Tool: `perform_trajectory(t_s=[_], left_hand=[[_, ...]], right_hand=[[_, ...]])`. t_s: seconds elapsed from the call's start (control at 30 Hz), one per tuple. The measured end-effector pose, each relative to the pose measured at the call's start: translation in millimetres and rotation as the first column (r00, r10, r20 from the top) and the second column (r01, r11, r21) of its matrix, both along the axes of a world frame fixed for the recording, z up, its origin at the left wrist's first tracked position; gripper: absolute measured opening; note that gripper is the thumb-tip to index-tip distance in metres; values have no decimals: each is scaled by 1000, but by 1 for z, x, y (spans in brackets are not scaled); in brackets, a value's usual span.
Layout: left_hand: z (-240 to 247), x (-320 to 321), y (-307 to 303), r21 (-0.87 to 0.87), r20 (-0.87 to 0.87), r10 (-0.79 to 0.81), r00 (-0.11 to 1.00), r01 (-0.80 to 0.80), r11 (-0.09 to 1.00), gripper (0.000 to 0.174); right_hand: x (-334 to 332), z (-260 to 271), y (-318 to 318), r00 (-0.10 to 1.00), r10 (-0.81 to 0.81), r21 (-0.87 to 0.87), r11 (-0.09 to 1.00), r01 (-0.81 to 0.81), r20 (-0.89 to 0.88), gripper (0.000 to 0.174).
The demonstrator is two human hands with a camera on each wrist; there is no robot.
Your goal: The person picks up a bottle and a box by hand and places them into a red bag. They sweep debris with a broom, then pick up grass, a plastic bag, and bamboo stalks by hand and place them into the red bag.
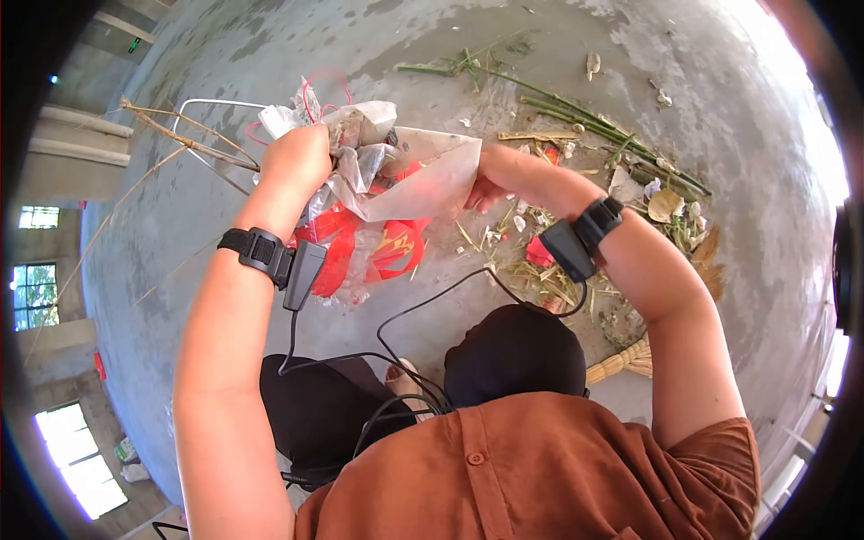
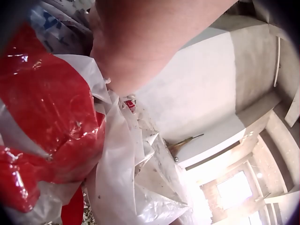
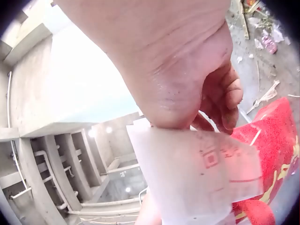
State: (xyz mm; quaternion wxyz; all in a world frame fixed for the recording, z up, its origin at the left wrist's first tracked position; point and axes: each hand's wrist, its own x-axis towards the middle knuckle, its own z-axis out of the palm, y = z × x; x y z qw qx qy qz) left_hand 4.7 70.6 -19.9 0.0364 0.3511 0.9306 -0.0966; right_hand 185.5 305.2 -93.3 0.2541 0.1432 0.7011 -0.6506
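My left hand [image 1: 301, 160] grips the gathered top of a bundle of crumpled plastic bags; its fingertips are hidden among the folds. A translucent white plastic bag [image 1: 427, 171] stretches from there toward my right hand [image 1: 489, 184]. In the right wrist view, the white bag [image 3: 187, 173] bears faint printing, and my right hand [image 3: 206, 89] holds its edge with curled fingers, the thumb partly hidden. Below hangs a shiny red plastic bag [image 2: 47, 98] with yellow markings, beside more clear film.
Dry sticks [image 1: 193, 144] and a white wire frame [image 1: 220, 102] stick out left of the bags. Green stalks [image 1: 621, 135] and scattered plant litter [image 1: 540, 261] lie on the concrete floor [image 1: 270, 54] to the right. A straw broom [image 1: 621, 362] is near my right knee. Black cables [image 1: 387, 333] run from my wrists.
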Motion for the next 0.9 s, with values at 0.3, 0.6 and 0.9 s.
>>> perform_trajectory(t_s=[0.3, 0.6, 0.9], left_hand=[[36, 15, -31, 212, -97, -162, 982, 179, 961, 46], [8, 87, -50, 320, -175, -397, 901, 433, 843, 36], [-16, 17, -58, 205, 258, -262, 930, 212, 956, 24]], right_hand=[[-15, 21, -43, 997, 69, -173, 983, -60, 44, 53], [-29, -5, -80, 992, 14, -424, 905, 39, 121, 41], [8, 48, -62, 999, 10, -156, 988, -18, -47, 24]])
